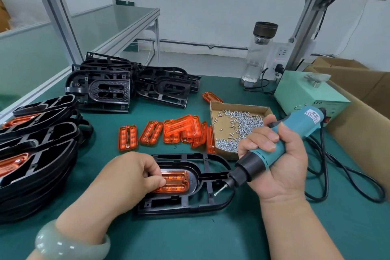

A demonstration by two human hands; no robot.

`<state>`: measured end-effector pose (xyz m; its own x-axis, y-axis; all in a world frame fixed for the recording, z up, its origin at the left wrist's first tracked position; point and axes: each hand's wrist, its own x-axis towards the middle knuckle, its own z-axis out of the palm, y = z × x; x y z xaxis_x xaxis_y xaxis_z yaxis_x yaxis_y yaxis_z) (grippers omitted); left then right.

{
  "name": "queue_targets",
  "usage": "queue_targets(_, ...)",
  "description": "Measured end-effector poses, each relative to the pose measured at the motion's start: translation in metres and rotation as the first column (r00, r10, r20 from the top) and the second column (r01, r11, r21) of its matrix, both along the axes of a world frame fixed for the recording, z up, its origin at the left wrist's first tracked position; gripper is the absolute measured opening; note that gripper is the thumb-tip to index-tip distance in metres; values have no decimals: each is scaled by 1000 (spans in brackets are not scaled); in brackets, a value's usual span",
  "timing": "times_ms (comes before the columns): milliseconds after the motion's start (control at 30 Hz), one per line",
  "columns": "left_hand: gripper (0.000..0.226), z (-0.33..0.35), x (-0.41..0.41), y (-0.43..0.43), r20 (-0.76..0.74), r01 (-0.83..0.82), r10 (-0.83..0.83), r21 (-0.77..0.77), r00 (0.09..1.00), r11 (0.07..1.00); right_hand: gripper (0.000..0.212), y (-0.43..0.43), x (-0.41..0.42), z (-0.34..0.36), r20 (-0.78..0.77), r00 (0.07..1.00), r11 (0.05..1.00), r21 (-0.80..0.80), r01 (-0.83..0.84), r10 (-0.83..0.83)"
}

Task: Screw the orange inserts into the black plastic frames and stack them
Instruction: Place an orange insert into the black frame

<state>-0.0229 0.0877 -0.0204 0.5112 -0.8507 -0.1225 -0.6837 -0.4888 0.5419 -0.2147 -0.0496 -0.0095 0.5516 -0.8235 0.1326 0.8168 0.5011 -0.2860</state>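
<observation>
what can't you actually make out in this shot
Head view:
Left end of the orange insert, covered by the left hand; any screw there is hidden.
The stack of finished frames, cut off by the left edge; count unclear.
Label on the screwdriver in the right hand, too small to read.

Your left arm lies in from the lower left. Your left hand (130,173) is knuckles up with its fingers curled, and the thumb and first finger press on the insert (178,181). Your right hand (276,164) shows its palm, and its fingers wrap round the driver (253,161). Your hands are near each other but apart.
</observation>
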Motion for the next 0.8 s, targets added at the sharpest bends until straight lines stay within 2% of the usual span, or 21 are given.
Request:
queue_targets(67,18,0,-7,-4,31,23,-23,6,999,1000,44,1,0,4,-26,1000,1000,-3,6,-6)
queue_targets(167,18,-1,-21,-13,74,90,-88,-22,993,996,12,1,-2,10,-131,989,998,-22,61,-64)
queue_targets(200,19,-1,-25,-16,84,113,-110,-37,990,993,8,0,-2,12,-154,985,997,-25,77,-80)
queue_targets(400,20,9,-29,-22,129,168,-165,-13,978,986,11,-10,-7,24,-314,943,994,-56,97,-110)
queue_targets(533,16,32,-31,-48,203,198,-166,-153,965,968,13,-14,-8,18,-347,934,996,-3,86,-81)
queue_targets(633,9,48,-39,-92,226,316,-268,-217,937,924,15,-12,-8,7,-325,944,995,66,75,-50)
queue_targets(700,24,50,-45,-128,267,410,-356,-183,896,894,16,-11,-8,3,-313,949,993,99,58,-24)
queue_targets(800,39,49,-57,-178,293,503,-476,-20,829,864,17,-13,-8,2,-298,955,990,131,48,-7)
